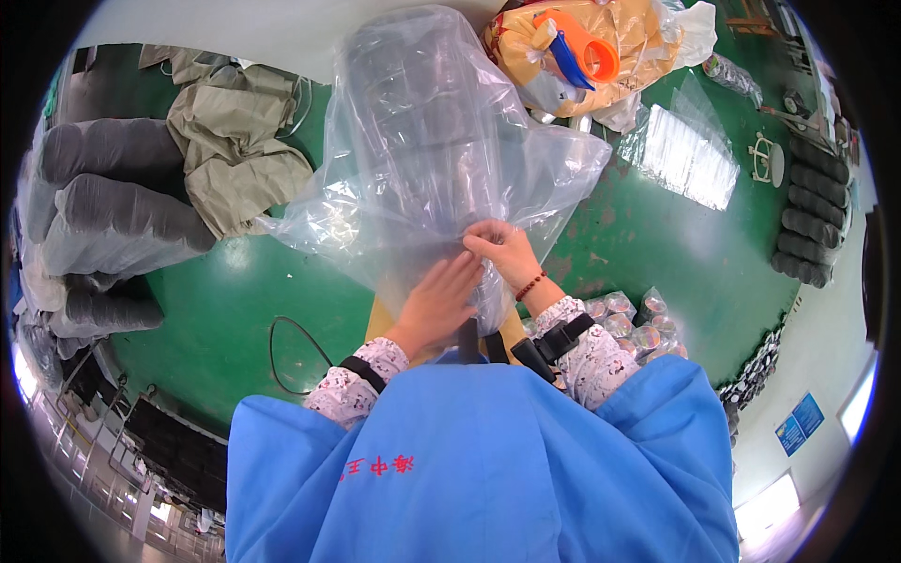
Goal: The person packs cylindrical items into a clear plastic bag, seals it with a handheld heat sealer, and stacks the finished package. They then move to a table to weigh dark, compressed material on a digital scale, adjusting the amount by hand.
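A large clear plastic bag (pixel 422 122) lies before me with several dark, rounded bundles showing through it. Its loose side flares out toward the right. At the near end of the bag, my right hand (pixel 507 251) pinches the plastic between thumb and fingers. My left hand (pixel 436 298) rests flat on the film just left of it, its fingers stretched out and close together. The fingertips of both hands are near each other. A beaded bracelet and a black strap sit on my right wrist, and another black strap on my left.
An orange and blue tape dispenser (pixel 584 54) rests on a yellow sack at the far right. Plastic-wrapped dark rolls (pixel 131 220) and khaki cloth (pixel 235 141) lie left. A black cable (pixel 274 352), clear plastic sheets (pixel 683 155), small wrapped round items (pixel 648 324) and dark stacks (pixel 812 211) surround me.
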`<control>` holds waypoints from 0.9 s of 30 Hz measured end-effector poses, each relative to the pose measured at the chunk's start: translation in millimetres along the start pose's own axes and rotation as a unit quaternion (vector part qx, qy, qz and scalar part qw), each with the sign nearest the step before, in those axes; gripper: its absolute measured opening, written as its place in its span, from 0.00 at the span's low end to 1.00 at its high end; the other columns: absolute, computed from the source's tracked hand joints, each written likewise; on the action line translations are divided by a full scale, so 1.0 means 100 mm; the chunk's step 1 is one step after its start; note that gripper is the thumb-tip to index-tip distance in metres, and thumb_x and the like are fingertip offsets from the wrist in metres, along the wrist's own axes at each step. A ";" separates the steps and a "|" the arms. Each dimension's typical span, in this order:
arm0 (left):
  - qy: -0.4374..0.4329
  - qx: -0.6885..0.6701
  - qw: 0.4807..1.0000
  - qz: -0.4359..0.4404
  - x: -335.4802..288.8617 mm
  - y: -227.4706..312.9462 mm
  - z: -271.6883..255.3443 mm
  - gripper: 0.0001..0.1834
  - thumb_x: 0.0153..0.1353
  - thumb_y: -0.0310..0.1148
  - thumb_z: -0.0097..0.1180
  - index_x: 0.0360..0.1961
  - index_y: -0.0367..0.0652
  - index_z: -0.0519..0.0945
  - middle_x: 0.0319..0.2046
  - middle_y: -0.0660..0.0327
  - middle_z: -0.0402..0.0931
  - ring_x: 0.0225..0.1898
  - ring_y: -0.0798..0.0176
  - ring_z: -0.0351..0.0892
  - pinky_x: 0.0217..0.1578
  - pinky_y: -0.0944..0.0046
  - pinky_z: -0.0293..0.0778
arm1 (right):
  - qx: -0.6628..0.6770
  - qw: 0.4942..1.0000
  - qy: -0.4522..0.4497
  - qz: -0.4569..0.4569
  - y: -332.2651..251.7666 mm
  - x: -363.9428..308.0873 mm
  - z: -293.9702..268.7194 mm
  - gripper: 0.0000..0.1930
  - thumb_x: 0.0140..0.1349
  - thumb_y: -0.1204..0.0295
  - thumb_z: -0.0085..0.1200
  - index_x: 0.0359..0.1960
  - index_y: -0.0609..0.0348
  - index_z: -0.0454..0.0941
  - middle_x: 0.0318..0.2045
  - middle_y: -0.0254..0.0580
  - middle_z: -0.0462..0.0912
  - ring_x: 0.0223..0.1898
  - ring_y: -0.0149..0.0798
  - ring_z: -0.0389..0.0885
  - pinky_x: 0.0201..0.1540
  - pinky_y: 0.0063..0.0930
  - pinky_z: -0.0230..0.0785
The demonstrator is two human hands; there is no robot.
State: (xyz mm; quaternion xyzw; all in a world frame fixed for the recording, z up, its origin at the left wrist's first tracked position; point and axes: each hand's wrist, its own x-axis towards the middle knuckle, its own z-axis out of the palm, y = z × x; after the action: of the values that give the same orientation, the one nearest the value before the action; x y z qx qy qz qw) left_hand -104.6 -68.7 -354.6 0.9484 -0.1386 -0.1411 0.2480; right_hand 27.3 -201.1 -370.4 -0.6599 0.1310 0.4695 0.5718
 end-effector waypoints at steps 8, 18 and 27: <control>0.245 -0.555 0.651 -0.456 -0.14 -0.21 -0.27 0.13 0.62 0.30 0.58 0.47 0.39 0.74 0.36 0.62 0.73 0.34 0.69 0.73 0.33 0.69 0.70 | -0.010 1.000 0.019 0.007 -0.02 -0.08 0.24 0.08 0.57 0.72 0.62 0.35 0.65 0.82 0.29 0.35 0.82 0.31 0.26 0.78 0.37 0.21 0.70; 0.231 -0.740 0.442 -0.451 0.11 -0.34 -0.47 0.09 0.61 0.31 0.61 0.41 0.42 0.79 0.30 0.69 0.75 0.29 0.75 0.70 0.32 0.74 0.65 | -0.019 0.998 0.044 0.035 -0.08 -0.12 0.29 0.08 0.57 0.73 0.62 0.34 0.65 0.81 0.28 0.36 0.82 0.30 0.26 0.77 0.36 0.20 0.69; 0.264 -0.723 0.464 -0.438 0.12 -0.32 -0.46 0.09 0.60 0.28 0.60 0.42 0.44 0.79 0.32 0.70 0.75 0.30 0.76 0.68 0.33 0.75 0.64 | 0.001 0.998 0.051 0.035 -0.09 -0.12 0.31 0.07 0.57 0.73 0.61 0.34 0.64 0.81 0.28 0.33 0.81 0.31 0.25 0.75 0.37 0.20 0.67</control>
State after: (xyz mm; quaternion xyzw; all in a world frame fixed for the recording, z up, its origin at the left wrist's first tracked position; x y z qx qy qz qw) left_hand -71.7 -26.0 -334.5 0.3592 0.5183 -0.0236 0.7757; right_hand 12.8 -175.8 -352.9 -0.6773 0.1841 0.4546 0.5483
